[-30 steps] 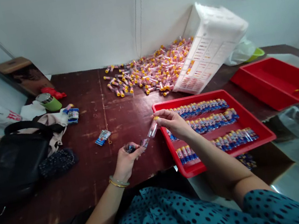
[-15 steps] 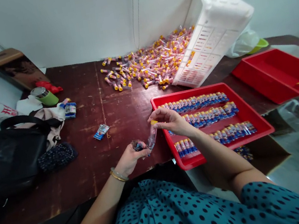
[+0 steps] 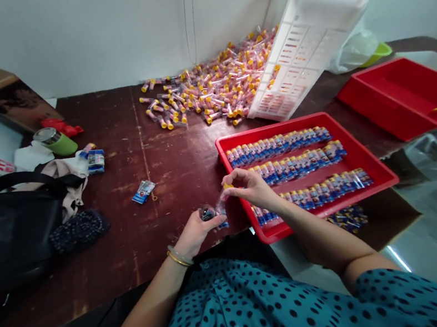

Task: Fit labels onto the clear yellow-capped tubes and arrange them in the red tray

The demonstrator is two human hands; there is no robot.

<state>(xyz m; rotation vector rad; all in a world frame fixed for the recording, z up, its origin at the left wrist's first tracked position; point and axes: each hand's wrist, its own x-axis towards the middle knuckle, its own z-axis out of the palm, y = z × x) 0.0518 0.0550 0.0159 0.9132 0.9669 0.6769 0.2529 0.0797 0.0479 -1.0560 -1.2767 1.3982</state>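
Between the thumb and fingers of my right hand (image 3: 250,187) is the yellow-capped end of a small clear plastic tube (image 3: 221,205). The tube slants down to my left hand (image 3: 197,231), whose thumb lies close to its lower end. My left hand is closed on a dark, shiny bundle of plastic (image 3: 207,213) with some blue showing beneath the thumb; its exact kind is unclear. Right of the hands, a red tray (image 3: 381,175) holds rows of yellow-capped tubes with blue printed sleeves (image 3: 287,167). Flat blue printed sleeves (image 3: 143,191) lie on the table to the left.
Loose yellow-capped tubes (image 3: 214,88) spill in a heap from a tipped white basket (image 3: 306,35). A red bin (image 3: 395,110) stands right. A black bag (image 3: 14,227) and green cup (image 3: 58,142) are left. Below the tray's edge is a cardboard box (image 3: 392,217).
My right hand has brought the tube slightly lower and closer to my left hand. The left hand has turned a little, and the whole view has shifted slightly.
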